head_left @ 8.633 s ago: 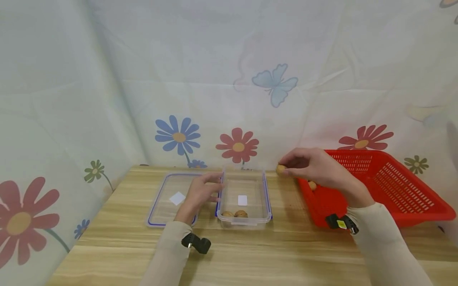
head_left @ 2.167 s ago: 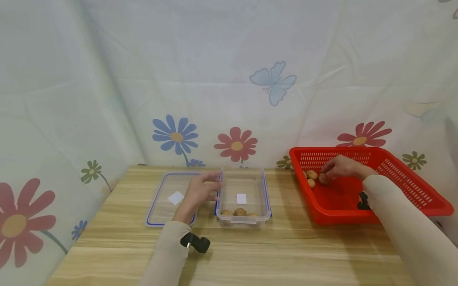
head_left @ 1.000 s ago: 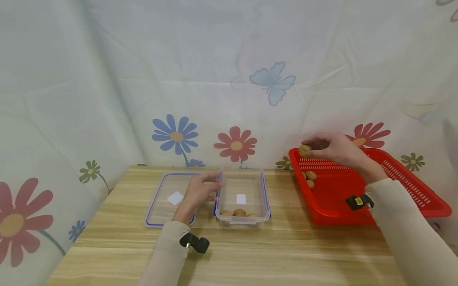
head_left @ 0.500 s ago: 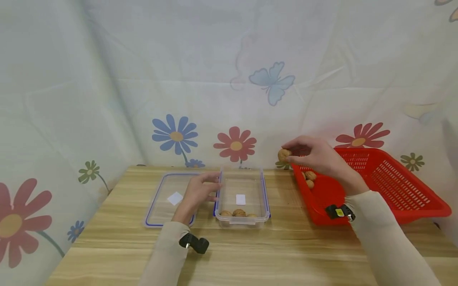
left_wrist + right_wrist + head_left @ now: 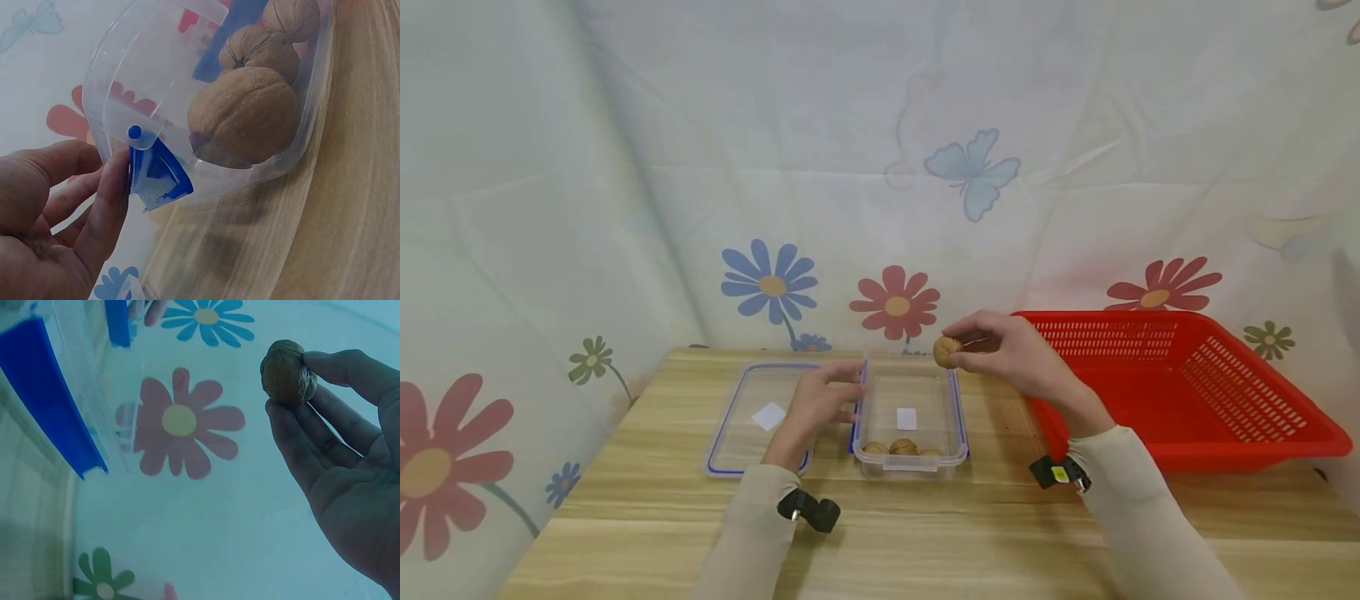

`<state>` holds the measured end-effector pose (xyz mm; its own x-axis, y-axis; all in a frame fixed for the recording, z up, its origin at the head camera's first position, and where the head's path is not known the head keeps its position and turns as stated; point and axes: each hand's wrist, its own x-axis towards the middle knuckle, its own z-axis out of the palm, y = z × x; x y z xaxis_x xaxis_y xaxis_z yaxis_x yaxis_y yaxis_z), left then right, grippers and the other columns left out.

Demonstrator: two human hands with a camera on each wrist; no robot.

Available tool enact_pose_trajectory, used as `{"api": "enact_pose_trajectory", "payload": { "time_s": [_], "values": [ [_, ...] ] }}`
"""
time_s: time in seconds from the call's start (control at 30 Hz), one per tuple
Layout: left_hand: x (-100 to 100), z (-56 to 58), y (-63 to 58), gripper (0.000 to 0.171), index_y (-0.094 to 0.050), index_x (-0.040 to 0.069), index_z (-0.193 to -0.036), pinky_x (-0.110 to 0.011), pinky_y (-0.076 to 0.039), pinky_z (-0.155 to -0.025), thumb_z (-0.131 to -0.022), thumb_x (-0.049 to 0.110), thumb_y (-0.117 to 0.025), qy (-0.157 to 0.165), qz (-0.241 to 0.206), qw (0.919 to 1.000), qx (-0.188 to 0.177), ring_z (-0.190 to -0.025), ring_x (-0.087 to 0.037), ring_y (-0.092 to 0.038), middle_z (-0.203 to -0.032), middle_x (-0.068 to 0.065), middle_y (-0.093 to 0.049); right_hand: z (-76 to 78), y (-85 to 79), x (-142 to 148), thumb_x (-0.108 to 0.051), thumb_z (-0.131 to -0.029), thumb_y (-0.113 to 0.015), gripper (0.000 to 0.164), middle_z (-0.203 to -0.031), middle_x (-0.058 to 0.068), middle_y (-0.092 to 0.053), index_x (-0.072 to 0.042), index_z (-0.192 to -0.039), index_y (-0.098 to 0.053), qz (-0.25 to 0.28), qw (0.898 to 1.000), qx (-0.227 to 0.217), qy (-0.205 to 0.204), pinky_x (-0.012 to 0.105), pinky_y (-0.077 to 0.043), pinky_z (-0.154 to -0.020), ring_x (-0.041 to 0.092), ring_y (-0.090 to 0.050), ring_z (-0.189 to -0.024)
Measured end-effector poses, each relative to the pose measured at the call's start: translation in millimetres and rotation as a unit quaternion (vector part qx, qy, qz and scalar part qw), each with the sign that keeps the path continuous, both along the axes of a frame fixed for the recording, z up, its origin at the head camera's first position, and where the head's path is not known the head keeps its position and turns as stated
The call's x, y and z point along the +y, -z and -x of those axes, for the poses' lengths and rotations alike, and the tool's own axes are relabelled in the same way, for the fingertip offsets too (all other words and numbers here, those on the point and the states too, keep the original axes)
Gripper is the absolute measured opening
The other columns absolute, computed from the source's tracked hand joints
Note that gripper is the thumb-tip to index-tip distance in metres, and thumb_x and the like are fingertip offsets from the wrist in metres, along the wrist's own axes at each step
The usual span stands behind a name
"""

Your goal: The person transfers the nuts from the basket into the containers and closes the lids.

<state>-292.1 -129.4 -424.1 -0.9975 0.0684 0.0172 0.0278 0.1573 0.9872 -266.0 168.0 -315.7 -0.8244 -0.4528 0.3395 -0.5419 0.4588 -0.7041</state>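
Note:
My right hand [image 5: 1022, 354] pinches a walnut [image 5: 947, 352] between thumb and fingertips, over the right back corner of the clear plastic box [image 5: 910, 463]. The right wrist view has that walnut [image 5: 289, 374] up close, with the box's blue latch [image 5: 50, 394] off to the left. Three walnuts [image 5: 244, 117] lie in a row along the box's near end. At the box's left side is my left hand [image 5: 820, 404], its fingers loosely extended. In the left wrist view, its fingertips [image 5: 115, 169] touch the box's side right by a blue latch [image 5: 159, 172].
The box's clear lid [image 5: 737, 433], with a blue seal and a white label, lies flat on the wooden table [image 5: 647, 517] to the left. A red plastic basket [image 5: 1150, 454] stands at the right; my right hand and forearm cover its left part. A flowered cloth [image 5: 820, 125] hangs behind.
My right hand took a walnut from the basket, lifted it and moved it left to the box. Another walnut joined the two seen in the box earliest. My left hand has stayed put.

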Motion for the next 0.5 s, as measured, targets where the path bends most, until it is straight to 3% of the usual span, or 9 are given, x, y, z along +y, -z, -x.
{"api": "enact_pose_trajectory", "payload": {
  "time_s": [0.23, 0.5],
  "values": [
    [1, -1.3, -1.8, 0.044, -0.067, 0.003, -0.141, -0.036, -0.067, -0.071, -0.098, 0.005, -0.074, -0.001, 0.004, 1.0, 0.003, -0.106, -0.036, -0.072, -0.13, -0.022, -0.066, 0.0, 20.4, -18, -0.012, -0.097, -0.079, 0.034, -0.119, 0.01, -0.074, -0.002, -0.129, -0.072, 0.014, 0.999, -0.022, -0.037, 0.036, -0.063, -0.092, 0.029, -0.073, -0.106],
    [2, -1.1, -1.3, 0.044, -0.067, 0.003, -0.141, -0.037, -0.067, -0.072, -0.098, 0.005, -0.074, 0.0, 0.003, 1.0, 0.003, -0.107, -0.036, -0.071, -0.131, -0.023, -0.066, 2.0, 40.4, -37, -0.012, -0.098, -0.078, 0.033, -0.117, 0.009, -0.074, -0.001, -0.128, -0.072, 0.012, 0.998, -0.045, -0.052, 0.038, -0.063, -0.094, 0.028, -0.072, -0.106]
  ]
}}
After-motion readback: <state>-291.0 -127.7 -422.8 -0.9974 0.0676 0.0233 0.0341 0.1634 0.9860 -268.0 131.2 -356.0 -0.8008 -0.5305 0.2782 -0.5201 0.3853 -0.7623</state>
